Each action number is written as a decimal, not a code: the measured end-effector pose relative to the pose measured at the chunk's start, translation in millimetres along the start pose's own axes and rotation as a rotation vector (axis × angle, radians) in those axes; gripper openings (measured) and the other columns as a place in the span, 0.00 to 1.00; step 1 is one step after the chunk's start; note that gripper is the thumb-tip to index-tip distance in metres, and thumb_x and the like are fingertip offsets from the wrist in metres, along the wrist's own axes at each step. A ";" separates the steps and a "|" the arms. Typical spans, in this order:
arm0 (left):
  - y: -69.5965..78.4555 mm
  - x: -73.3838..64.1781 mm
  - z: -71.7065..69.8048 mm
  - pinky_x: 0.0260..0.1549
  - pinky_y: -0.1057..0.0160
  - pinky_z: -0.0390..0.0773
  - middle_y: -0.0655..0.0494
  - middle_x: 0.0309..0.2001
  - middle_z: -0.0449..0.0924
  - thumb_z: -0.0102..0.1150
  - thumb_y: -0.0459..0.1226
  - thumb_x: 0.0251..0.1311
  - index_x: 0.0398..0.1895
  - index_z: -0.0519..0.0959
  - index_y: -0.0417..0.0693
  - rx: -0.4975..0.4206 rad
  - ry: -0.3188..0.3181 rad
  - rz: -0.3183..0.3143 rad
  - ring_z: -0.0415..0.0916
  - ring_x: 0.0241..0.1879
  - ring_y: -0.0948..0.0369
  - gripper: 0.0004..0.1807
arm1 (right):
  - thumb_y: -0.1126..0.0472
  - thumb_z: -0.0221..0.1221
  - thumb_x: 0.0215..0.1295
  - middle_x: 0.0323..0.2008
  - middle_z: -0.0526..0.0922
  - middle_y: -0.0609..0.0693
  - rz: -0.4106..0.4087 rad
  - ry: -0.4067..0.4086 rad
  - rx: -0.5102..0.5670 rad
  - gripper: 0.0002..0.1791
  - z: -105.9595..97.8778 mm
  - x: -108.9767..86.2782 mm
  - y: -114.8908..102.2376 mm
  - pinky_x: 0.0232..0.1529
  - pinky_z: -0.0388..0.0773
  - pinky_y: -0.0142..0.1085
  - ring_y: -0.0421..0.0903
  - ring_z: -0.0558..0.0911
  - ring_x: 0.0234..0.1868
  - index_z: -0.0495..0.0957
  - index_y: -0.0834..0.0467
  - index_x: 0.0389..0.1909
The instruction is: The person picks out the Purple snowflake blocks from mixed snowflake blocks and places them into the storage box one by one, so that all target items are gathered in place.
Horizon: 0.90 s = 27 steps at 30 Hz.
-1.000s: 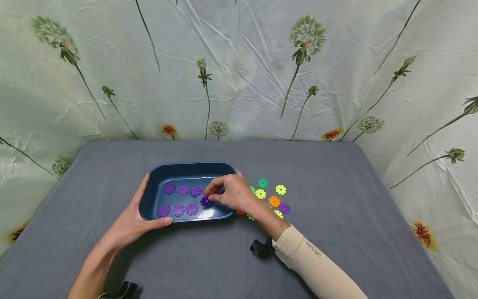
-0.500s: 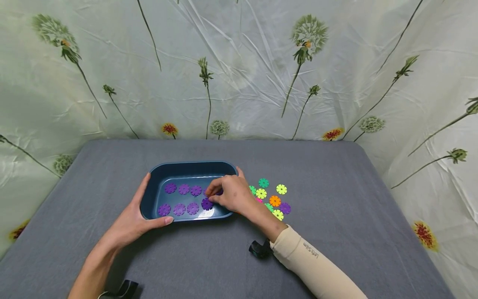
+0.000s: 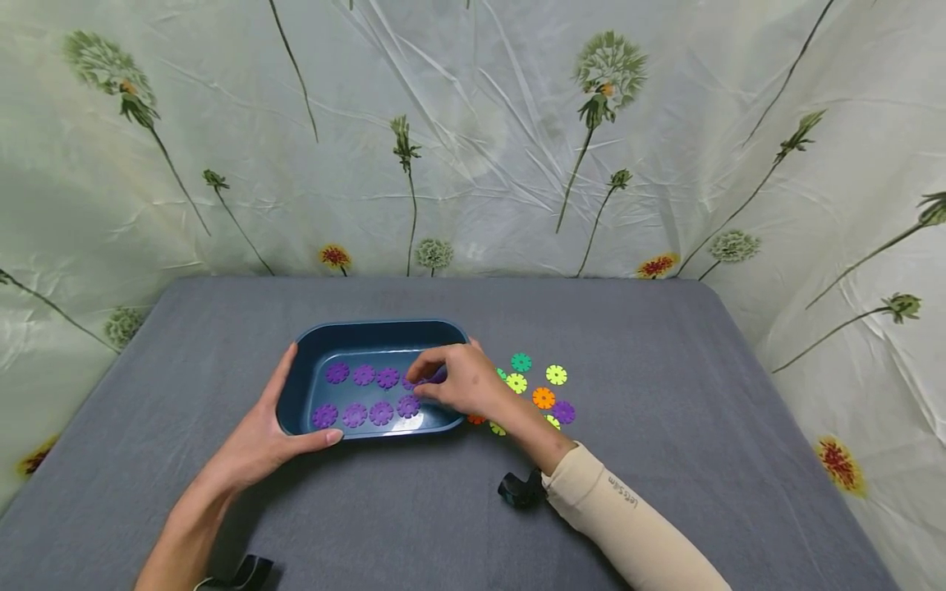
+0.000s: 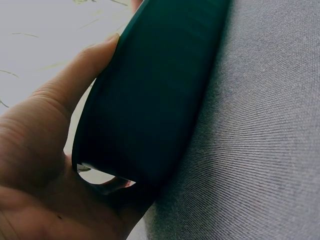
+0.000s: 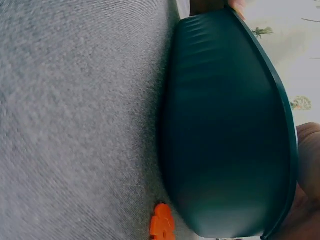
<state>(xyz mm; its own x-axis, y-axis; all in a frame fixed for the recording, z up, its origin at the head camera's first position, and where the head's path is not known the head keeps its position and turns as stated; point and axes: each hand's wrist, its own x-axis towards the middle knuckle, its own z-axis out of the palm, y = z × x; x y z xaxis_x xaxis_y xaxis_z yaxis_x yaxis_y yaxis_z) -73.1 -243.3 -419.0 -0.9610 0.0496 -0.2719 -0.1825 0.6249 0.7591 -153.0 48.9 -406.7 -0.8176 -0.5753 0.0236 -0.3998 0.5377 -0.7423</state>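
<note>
My left hand grips the left end of a dark blue tray, its thumb over the front rim. The left wrist view shows that thumb against the tray's outer wall. Inside lie several purple notched plastic discs in two rows. My right hand hovers over the tray's right part, index finger and thumb bent and apart. Just below the thumb lies the front row's rightmost purple disc. Other purple discs in the back row are partly hidden behind the right hand's fingers.
Right of the tray, loose notched discs lie on the grey cloth: a green disc, yellow-green discs, an orange disc and a purple disc. Another orange disc lies close by the tray's wall. A flowered curtain hangs behind.
My right hand has lowered a purple disc to the right end of the front row and let go of it. The left hand keeps its grip on the tray.
</note>
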 end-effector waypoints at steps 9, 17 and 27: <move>0.0 1.3 -0.5 0.65 0.18 0.55 0.34 0.85 0.28 0.78 0.50 0.54 0.82 0.20 0.72 0.006 0.000 0.007 0.43 0.78 0.25 0.76 | 0.65 0.69 0.66 0.46 0.90 0.53 -0.067 0.005 0.113 0.10 -7.4 -6.2 6.8 0.56 0.84 0.47 0.48 0.86 0.48 0.88 0.59 0.47; 0.7 1.8 -0.2 0.64 0.18 0.57 0.34 0.85 0.29 0.78 0.50 0.54 0.83 0.20 0.71 0.003 0.002 0.020 0.44 0.77 0.25 0.75 | 0.66 0.69 0.66 0.47 0.87 0.56 -0.095 0.065 0.133 0.10 -18.6 -13.3 11.4 0.57 0.81 0.54 0.54 0.83 0.51 0.87 0.60 0.48; 0.1 -1.1 -0.6 0.63 0.17 0.55 0.37 0.85 0.28 0.78 0.50 0.54 0.82 0.21 0.76 -0.008 0.004 0.032 0.42 0.78 0.26 0.75 | 0.66 0.70 0.65 0.47 0.86 0.53 -0.131 0.144 0.150 0.09 -30.4 -20.6 18.2 0.58 0.80 0.51 0.55 0.82 0.51 0.88 0.56 0.45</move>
<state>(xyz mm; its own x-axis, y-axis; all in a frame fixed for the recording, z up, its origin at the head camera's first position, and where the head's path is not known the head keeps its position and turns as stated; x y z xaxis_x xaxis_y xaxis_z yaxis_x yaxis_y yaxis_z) -72.2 -243.8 -418.3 -0.9671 0.0666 -0.2454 -0.1534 0.6170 0.7719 -156.1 89.3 -400.3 -0.8176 -0.5347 0.2134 -0.4492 0.3606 -0.8174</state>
